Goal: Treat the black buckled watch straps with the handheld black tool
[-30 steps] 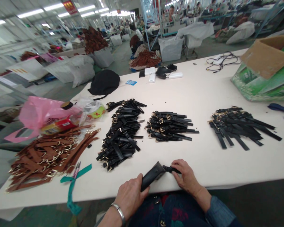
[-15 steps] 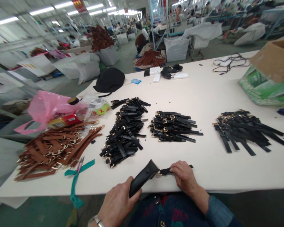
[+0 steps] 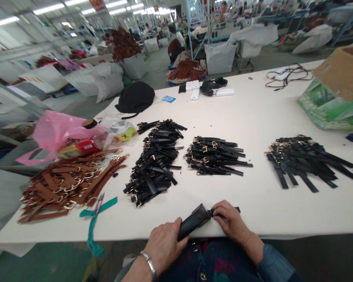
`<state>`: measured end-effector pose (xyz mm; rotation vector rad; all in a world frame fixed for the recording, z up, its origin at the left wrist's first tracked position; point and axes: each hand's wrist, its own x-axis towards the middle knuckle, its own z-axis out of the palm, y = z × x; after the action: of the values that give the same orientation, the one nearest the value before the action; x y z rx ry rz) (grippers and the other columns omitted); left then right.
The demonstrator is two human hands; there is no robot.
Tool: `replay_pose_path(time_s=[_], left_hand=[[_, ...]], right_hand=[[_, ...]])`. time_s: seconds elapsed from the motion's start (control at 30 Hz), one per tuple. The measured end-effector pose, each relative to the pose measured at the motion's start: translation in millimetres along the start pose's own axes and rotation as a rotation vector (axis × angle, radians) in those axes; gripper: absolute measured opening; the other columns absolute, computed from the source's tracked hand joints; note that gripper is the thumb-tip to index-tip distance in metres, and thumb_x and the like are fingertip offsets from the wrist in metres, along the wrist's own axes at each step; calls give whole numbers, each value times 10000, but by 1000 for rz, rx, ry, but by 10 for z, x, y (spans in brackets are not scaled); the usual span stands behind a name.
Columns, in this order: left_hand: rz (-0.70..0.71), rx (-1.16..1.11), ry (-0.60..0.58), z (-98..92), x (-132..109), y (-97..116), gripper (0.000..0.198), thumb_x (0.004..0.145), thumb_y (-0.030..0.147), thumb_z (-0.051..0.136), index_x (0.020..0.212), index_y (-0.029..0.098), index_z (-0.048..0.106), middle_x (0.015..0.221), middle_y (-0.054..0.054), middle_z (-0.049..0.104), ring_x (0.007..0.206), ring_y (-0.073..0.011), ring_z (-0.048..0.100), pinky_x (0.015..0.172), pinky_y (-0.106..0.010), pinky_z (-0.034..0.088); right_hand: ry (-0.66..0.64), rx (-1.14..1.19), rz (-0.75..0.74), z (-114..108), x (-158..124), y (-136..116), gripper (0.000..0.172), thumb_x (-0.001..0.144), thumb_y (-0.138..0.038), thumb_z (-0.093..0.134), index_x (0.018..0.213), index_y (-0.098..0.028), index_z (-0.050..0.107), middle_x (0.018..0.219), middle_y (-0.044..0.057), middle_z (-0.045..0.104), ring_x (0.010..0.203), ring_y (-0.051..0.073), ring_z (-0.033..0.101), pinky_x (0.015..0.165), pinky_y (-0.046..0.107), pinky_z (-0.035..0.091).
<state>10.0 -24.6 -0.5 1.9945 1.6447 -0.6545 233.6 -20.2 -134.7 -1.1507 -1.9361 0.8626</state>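
Note:
My left hand (image 3: 164, 243), with a silver bracelet at the wrist, is wrapped around a long black leather-like case (image 3: 193, 221) at the table's front edge. Its wider end, with a flap, points right. My right hand (image 3: 233, 221) pinches a short black strap (image 3: 237, 209) whose tail sticks out past the fingers. The strap's left end meets the mouth of the case; whether it sits inside is hidden. Ahead of my hands lie a middle pile of black buckle straps (image 3: 216, 156), a taller pile of black straps (image 3: 154, 164) and a right pile of black straps (image 3: 308, 162).
Brown straps with metal rings (image 3: 59, 184) lie at left, beside scissors tied with green ribbon (image 3: 106, 205) and a pink bag (image 3: 51, 131). A black cap (image 3: 137, 97), white devices (image 3: 195, 94), cables (image 3: 291, 76) and a green carton (image 3: 335, 105) stand farther back.
My left hand has moved right with the case, tilting it flatter, and its mouth now meets the strap. The buckle end that showed between the hands is now hidden.

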Motion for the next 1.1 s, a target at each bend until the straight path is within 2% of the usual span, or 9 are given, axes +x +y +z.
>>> replay_pose_path(time_s=[0.13, 0.27, 0.4, 0.47, 0.67, 0.9, 1.1], left_hand=[[20, 7, 25, -11, 78, 122, 301, 793, 428, 372, 998, 231, 471, 894, -63, 652, 845, -229, 606, 696, -322, 425], [24, 22, 29, 11, 38, 48, 294, 797, 422, 363, 993, 231, 473, 869, -61, 659, 812, -238, 615, 676, -337, 439], [10, 69, 22, 19, -36, -58, 305, 791, 411, 372, 1010, 228, 480, 851, -59, 664, 806, -244, 619, 680, -349, 449], [5, 86, 13, 13, -53, -68, 314, 795, 397, 366, 1034, 225, 475, 851, -60, 665, 812, -245, 620, 684, -354, 452], [4, 92, 9, 7, -7, 13, 318, 799, 398, 355, 1028, 212, 472, 859, -67, 662, 805, -240, 619, 677, -347, 447], [-4, 47, 48, -14, 183, 148, 311, 784, 433, 358, 963, 215, 487, 851, -73, 659, 800, -243, 614, 670, -338, 435], [-45, 21, 43, -91, 252, 94, 337, 764, 472, 370, 945, 225, 511, 883, -78, 650, 821, -230, 601, 682, -319, 415]], right_hand=[[26, 38, 29, 2, -13, 26, 102, 751, -105, 515, 779, -202, 532, 896, 65, 589, 862, 190, 538, 746, 349, 460], [20, 57, 39, 12, -25, 55, 101, 758, -128, 530, 823, -203, 544, 912, 69, 590, 881, 194, 541, 771, 360, 466], [23, 20, 12, 23, -37, 93, 277, 763, -156, 546, 1036, -202, 541, 1009, 97, 574, 958, 213, 522, 824, 396, 457], [8, -4, 8, 22, -38, 104, 304, 768, -165, 544, 1070, -202, 544, 1046, 105, 561, 985, 220, 512, 843, 407, 450], [-19, 2, 17, 12, -32, 94, 266, 771, -156, 535, 1030, -205, 572, 1055, 104, 555, 989, 224, 508, 845, 415, 449], [-5, -14, 45, 13, -27, 83, 243, 753, -156, 552, 991, -196, 574, 1058, 103, 545, 1001, 228, 495, 846, 410, 443], [9, -33, 83, 17, -25, 84, 234, 740, -166, 566, 973, -191, 583, 1057, 99, 554, 996, 222, 503, 856, 401, 440]])
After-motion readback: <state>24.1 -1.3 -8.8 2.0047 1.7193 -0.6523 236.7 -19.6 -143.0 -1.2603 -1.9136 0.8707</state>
